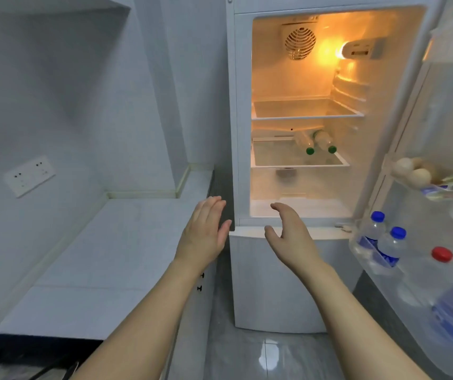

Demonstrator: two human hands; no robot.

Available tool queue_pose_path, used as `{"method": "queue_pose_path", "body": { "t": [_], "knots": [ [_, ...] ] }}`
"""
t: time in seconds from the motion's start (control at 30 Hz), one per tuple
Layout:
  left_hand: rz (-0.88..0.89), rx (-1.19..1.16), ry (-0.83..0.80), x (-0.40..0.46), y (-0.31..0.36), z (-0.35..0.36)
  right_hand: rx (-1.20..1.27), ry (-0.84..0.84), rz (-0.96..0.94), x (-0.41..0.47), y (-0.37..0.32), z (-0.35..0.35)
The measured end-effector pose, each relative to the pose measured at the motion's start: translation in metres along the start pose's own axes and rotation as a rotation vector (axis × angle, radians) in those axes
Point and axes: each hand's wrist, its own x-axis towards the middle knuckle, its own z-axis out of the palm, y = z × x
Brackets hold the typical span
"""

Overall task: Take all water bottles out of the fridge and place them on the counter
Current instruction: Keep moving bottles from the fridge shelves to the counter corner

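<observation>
Your left hand [206,231] and right hand [291,234] hover empty at centre frame, fingers relaxed. Two green-capped bottles [315,142] lie on the fridge [243,105] shelf at centre right. Two blue-capped water bottles [384,239] and a red-capped bottle [442,255] stand in the door rack [370,266] at lower right. The white counter [110,256] lies left.

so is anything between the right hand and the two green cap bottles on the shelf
No. In the head view the right hand is open, low at the fridge front. Up to the green cap bottles lying on the glass shelf there is only empty fridge space.
</observation>
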Motion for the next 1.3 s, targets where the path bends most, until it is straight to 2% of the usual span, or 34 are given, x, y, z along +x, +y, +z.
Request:
{"method": "queue_pose_path", "body": {
  "t": [0.3, 0.6, 0.93, 1.3],
  "knots": [
    [0.161, -0.083, -0.001, 0.105, -0.023, 0.055, -0.03, 0.127, 0.093, 0.091, 0.034, 0.001],
    [0.288, -0.139, -0.076, 0.169, -0.014, 0.118, -0.097, 0.237, 0.182, 0.151, 0.079, -0.025],
    [0.438, -0.044, -0.196, 0.269, 0.006, 0.2, -0.071, 0.291, 0.304, 0.23, 0.159, -0.053],
    [0.49, 0.182, -0.343, 0.392, -0.002, 0.292, 0.158, 0.373, 0.409, 0.351, 0.242, -0.062]
  ]
}}
